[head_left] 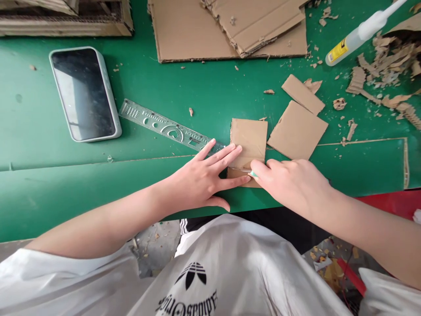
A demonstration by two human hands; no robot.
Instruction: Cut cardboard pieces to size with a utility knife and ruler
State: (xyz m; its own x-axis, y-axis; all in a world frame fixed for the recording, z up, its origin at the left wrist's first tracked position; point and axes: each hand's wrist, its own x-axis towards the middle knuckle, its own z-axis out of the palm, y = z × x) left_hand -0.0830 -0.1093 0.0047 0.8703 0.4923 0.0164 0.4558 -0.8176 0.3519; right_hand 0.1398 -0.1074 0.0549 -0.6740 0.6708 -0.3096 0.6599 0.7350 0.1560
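My left hand [210,175] lies flat with fingers spread, its fingertips pressing on a small cardboard piece [249,136] near the table's front edge. Beneath those fingers runs one end of a clear plastic ruler [158,123], which slants up to the left. My right hand [289,177] is closed around a small mint-green cutter knife [253,174]; most of its handle is hidden in the fist. Its thin blade lies across the lower part of the cardboard piece, along a line there. Two more cut cardboard pieces, a square [298,130] and a strip [303,94], lie just beyond my right hand.
On the green table [148,79] a phone [85,94] lies at left. Large cardboard sheets [194,30] are at the back, with a cardboard box [121,19] at back left. A glue bottle [353,39] and a heap of cardboard scraps [388,66] occupy the right.
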